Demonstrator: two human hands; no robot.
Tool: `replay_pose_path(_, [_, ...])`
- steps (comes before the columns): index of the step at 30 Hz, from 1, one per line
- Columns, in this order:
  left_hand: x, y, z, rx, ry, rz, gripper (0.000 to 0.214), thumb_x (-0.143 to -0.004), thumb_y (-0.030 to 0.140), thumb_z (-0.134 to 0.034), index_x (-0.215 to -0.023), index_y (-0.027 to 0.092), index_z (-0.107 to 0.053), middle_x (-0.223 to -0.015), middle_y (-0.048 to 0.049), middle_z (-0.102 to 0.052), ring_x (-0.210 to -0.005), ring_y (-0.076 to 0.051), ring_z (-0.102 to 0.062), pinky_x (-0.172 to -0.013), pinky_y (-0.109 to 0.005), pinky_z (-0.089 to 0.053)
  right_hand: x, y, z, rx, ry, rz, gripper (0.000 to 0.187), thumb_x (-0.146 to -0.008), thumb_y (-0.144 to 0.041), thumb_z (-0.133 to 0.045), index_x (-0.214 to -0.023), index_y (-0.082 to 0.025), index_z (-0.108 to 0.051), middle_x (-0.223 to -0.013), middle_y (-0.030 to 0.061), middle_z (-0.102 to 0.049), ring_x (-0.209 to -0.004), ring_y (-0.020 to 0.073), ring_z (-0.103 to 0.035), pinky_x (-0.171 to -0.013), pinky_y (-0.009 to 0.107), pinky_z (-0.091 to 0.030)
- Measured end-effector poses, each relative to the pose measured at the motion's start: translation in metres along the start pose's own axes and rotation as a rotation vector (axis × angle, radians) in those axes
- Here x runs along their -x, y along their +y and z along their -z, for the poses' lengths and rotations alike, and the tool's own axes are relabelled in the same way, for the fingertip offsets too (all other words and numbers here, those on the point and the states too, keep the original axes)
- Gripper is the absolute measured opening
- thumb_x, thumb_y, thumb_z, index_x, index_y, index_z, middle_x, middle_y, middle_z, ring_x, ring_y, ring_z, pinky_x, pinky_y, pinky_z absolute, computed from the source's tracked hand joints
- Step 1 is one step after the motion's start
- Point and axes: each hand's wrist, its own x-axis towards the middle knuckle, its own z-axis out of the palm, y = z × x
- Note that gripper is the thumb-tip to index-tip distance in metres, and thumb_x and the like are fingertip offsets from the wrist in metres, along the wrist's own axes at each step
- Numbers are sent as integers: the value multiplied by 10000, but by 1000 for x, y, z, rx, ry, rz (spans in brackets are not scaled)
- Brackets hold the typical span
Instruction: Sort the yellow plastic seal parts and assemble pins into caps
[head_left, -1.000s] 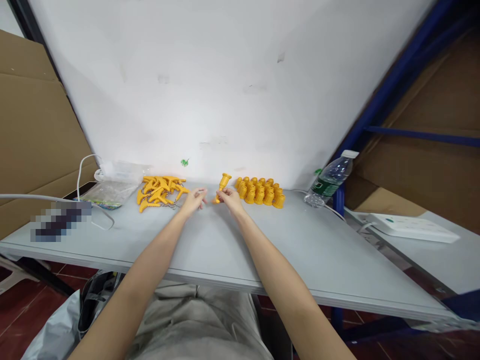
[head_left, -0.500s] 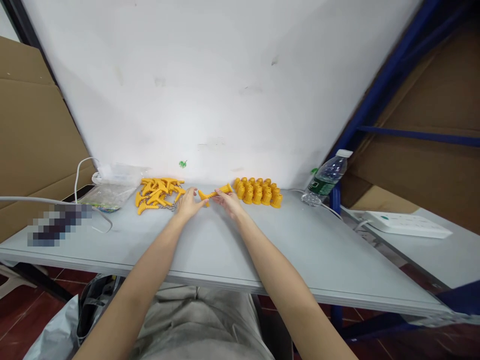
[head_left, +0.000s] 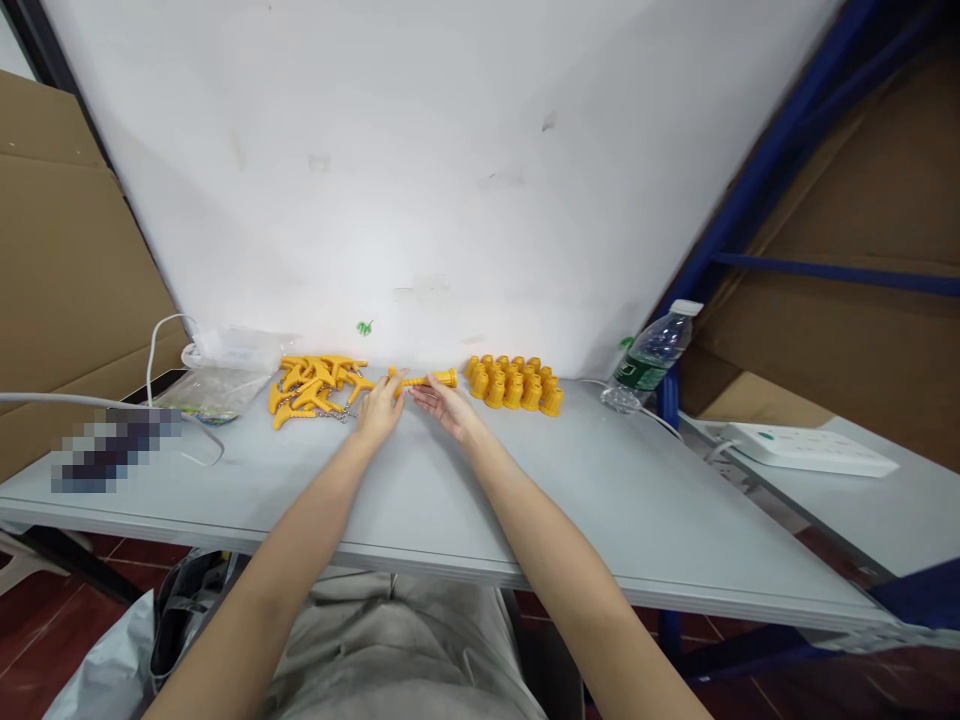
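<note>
My left hand (head_left: 379, 410) and my right hand (head_left: 448, 404) meet at the far side of the grey table (head_left: 465, 500). Between their fingertips lies a long yellow plastic part (head_left: 424, 380), held level, with its flared end pointing right. The left fingers pinch its left end; the right fingers touch it from below. A loose heap of yellow hook-shaped pieces with small chains (head_left: 315, 385) lies just left of my left hand. Several upright yellow cup-shaped pieces (head_left: 516, 384) stand in rows just right of my right hand.
A clear plastic bag (head_left: 221, 375) and a white cable (head_left: 161, 345) lie at the far left. A water bottle (head_left: 651, 357) lies tilted at the table's right end. A white power strip (head_left: 810, 448) rests on the neighbouring table. A white board rises behind the table.
The yellow part stood upright in my right fingers a second ago; now it lies level between both hands, and my left hand has closed on its left end.
</note>
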Motion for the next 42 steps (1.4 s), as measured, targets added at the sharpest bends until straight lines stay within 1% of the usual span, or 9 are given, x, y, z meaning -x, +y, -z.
replay_pose_path(5, [-3, -8, 2, -64, 68, 128, 547, -902, 144, -420, -1439, 247, -445, -1229, -123, -595, -1005, -248, -634, -799, -327, -498, 0, -2, 4, 98, 66, 13, 285, -809, -437, -719, -763, -186, -592, -649, 10, -632, -540, 115, -609, -531, 231, -516])
replay_pose_path(9, [-4, -10, 5, -70, 92, 113, 564, -902, 135, -406, -1454, 249, -417, -1230, -124, -596, -1019, -254, -630, -805, -329, -499, -2, -4, 12, 186, 106, 39, 352, -803, -517, -692, -745, -189, -576, -570, -25, -551, -431, 86, -491, -447, 227, -430])
replay_pose_path(15, [-6, -14, 10, -43, 108, 62, 544, -893, 129, -415, -1427, 233, -428, -1195, -109, -598, -1034, -243, -619, -850, -326, -489, -5, -8, 17, 258, 27, 1, 337, -809, -460, -694, -678, -174, -573, -566, 5, -574, -474, 98, -510, -498, 237, -430])
replay_pose_path(22, [-9, -21, 9, -27, 94, -16, 527, -868, 72, -397, -1371, 223, -445, -1176, -105, -583, -1060, -226, -597, -878, -323, -484, -5, -13, 21, 349, -84, 67, 334, -746, -440, -748, -657, -167, -576, -582, 5, -593, -524, 100, -520, -556, 234, -436])
replay_pose_path(26, [-11, -21, 10, -51, 147, -43, 544, -896, 90, -369, -1419, 231, -424, -1143, -110, -574, -1004, -214, -596, -859, -312, -479, -2, -15, 18, 307, -76, 58, 256, -787, -400, -682, -701, -179, -587, -584, -5, -585, -510, 106, -511, -552, 243, -434])
replay_pose_path(32, [-12, -24, 12, 16, 254, -141, 531, -954, 185, -358, -1477, 274, -379, -1136, -98, -556, -986, -176, -583, -889, -278, -464, -2, -15, 16, 276, -60, 24, 178, -826, -336, -566, -711, -200, -568, -562, -13, -569, -475, 110, -479, -531, 242, -430])
replay_pose_path(36, [-13, -26, 15, 5, 226, -153, 532, -945, 156, -375, -1458, 292, -416, -1125, -85, -569, -1000, -169, -581, -899, -267, -458, -2, -13, 20, 365, -84, 18, 156, -809, -315, -569, -730, -186, -606, -617, 15, -628, -541, 125, -550, -566, 241, -463])
replay_pose_path(39, [-14, -27, 17, -28, 188, -120, 533, -929, 128, -393, -1433, 286, -459, -1111, -81, -582, -993, -176, -582, -893, -270, -455, 1, -12, 22, 490, -146, 35, 171, -789, -346, -618, -762, -183, -662, -714, 26, -679, -665, 137, -608, -602, 226, -471])
replay_pose_path(42, [-14, -29, 16, -41, 122, -120, 533, -930, 133, -397, -1437, 290, -455, -1067, -73, -589, -958, -175, -583, -865, -266, -459, 5, -12, 22, 640, -224, 67, 224, -765, -409, -675, -778, -187, -701, -776, 24, -706, -754, 136, -614, -633, 206, -451])
